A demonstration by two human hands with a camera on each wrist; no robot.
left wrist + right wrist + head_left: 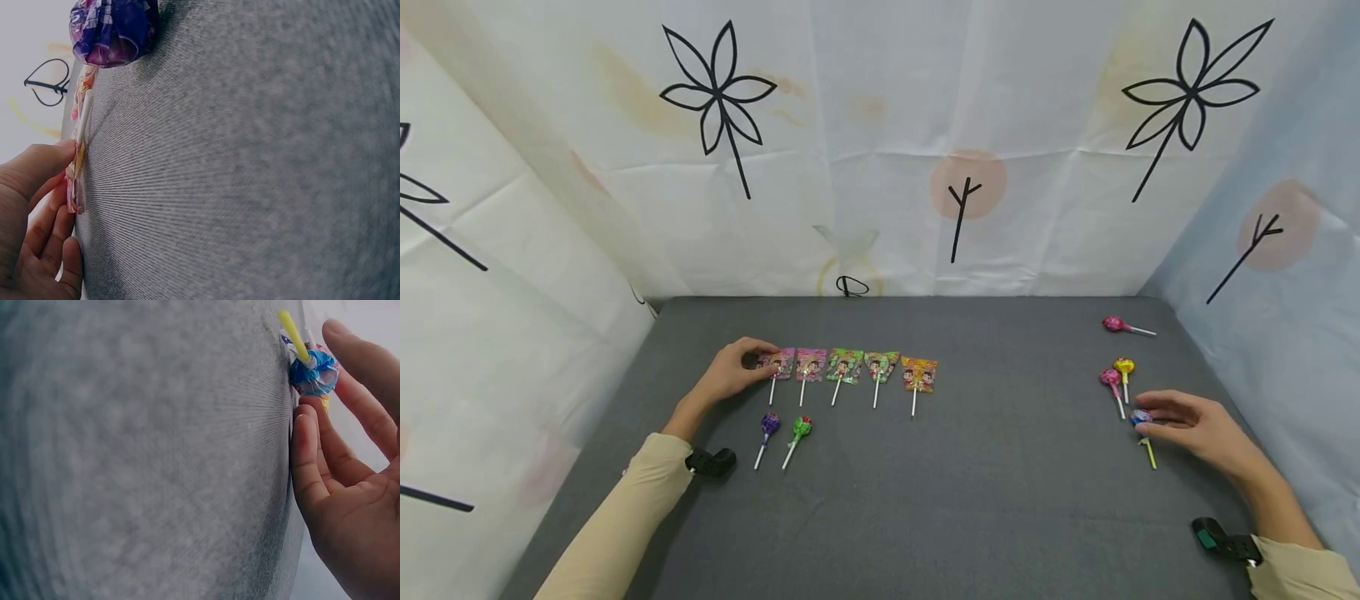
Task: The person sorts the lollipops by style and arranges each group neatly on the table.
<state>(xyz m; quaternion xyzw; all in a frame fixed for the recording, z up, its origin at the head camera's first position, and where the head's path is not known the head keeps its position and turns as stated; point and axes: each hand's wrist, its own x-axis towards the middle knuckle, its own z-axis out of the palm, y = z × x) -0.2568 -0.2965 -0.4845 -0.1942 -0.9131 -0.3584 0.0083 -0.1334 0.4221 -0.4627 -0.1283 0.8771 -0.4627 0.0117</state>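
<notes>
1. The left hand [737, 367] seems to pinch the wrapper of the end lollipop [786, 360], a flat pink one at the left end of a row. To set it well, hold only the wrapper's edge, so the thin film doesn't crumple, and mind that its stick lies parallel to that of the next pink lollipop [811, 364].
2. The right hand [1198, 429] is spread around the blue lollipop [1139, 416]; in the right wrist view its thumb stands apart from the ball. Whether the fingertips touch it, I cannot tell. A round head could roll, so grip it from both sides, clear of the yellow lollipop [1124, 365] and round pink lollipop [1109, 377] just beyond.
3. Lift gently rather than drag: the grey tabletop [925, 517] has a fabric-like weave that could catch wrappers.
4. Pale cloth [887, 83], creased and printed with black leaf outlines, hangs behind and on both sides.
</notes>
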